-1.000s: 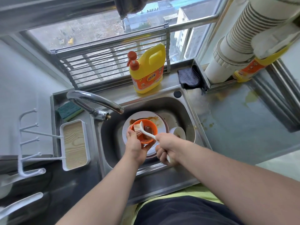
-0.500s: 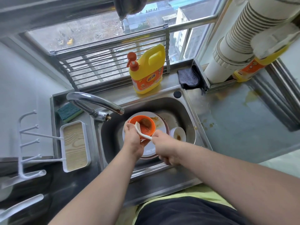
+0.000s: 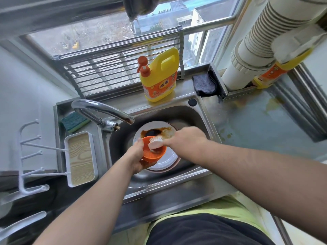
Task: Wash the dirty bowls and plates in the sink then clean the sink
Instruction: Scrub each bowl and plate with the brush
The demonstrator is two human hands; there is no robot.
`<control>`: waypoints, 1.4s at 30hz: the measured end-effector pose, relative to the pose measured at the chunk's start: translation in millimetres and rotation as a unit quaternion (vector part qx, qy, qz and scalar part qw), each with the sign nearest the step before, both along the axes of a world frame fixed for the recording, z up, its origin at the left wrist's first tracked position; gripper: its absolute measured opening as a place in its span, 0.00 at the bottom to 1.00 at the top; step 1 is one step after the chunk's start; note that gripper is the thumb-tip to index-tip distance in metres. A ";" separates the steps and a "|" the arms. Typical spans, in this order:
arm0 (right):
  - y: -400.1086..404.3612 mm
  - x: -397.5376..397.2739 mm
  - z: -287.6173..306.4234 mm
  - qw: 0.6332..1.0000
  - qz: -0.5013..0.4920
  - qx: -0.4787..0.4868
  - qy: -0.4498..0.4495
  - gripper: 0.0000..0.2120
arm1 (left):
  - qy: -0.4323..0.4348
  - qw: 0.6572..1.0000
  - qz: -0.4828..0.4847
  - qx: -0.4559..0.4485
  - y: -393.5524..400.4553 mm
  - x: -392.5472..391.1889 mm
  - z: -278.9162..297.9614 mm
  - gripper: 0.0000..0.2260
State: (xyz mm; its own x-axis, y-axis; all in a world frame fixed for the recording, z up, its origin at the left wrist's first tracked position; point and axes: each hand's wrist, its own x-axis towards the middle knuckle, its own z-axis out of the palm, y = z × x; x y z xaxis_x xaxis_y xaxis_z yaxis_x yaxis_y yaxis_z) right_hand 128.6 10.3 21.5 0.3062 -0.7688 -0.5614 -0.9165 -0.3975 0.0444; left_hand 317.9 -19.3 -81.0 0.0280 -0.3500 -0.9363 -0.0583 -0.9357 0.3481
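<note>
Left grip [image 3: 137,157], right grip [image 3: 187,138] curled

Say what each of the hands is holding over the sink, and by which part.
The left hand grips the orange bowl by its rim and underside. The right hand holds the white brush by its handle.

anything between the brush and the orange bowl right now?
Nothing visible. The right hand holds the brush with its head already at the orange bowl, which the left hand grips over the dirty white plate in the sink.
</note>
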 end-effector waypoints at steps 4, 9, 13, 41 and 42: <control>25.5 -8.3 -21.3 0.957 -0.239 0.122 -0.110 0.09 | -0.054 0.991 -0.043 -0.114 8.9 -6.3 -0.4 0.13; 54.9 -39.8 -41.6 0.866 -0.427 0.101 -0.241 0.07 | -0.165 0.945 -0.139 -0.246 14.7 -6.7 -7.7 0.25; 67.2 -49.7 -50.5 0.829 -0.476 0.087 -0.280 0.07 | -0.246 0.886 -0.237 -0.314 15.9 -8.4 -10.7 0.35; 59.2 -164.2 -74.5 0.717 -0.556 0.065 -0.416 0.05 | -0.085 0.970 -0.128 -0.188 61.0 -133.9 -50.4 0.25; 60.3 -168.7 -75.1 0.720 -0.554 0.066 -0.413 0.05 | -0.097 0.963 -0.163 -0.192 62.8 -141.0 -53.8 0.26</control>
State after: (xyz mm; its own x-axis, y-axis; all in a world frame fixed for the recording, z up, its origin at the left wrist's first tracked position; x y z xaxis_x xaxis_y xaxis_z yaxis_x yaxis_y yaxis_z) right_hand -40.1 70.6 -53.6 -0.1818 -0.7550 -0.6301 -0.3663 0.6466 -0.6691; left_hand 176.9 43.5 -134.7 0.0190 -0.6897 -0.7239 -0.4258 -0.6606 0.6183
